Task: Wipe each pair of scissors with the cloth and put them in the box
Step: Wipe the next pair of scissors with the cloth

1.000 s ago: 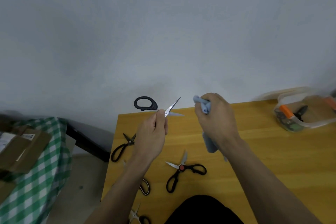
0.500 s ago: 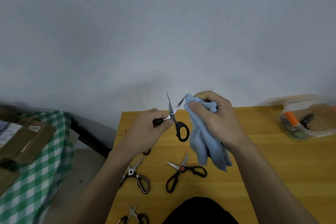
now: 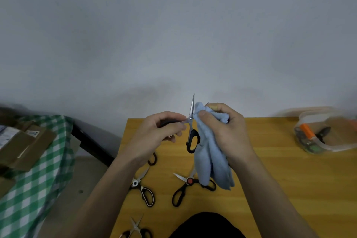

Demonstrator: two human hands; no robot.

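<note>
I observe my left hand (image 3: 160, 133) gripping open black-handled scissors (image 3: 191, 127), blade upright, my right hand (image 3: 224, 129) pinching blue cloth (image 3: 210, 162) against it. Plastic box (image 3: 328, 147) sits far right, nearer my right hand.

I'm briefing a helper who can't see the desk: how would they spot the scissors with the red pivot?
On the wooden table, look just in front of the person, below the hanging blue cloth held in the right hand. The red-pivot scissors lie there, blades open, black handles. Their red pivot button sets them apart from the white-pivot scissors to their left.
</note>
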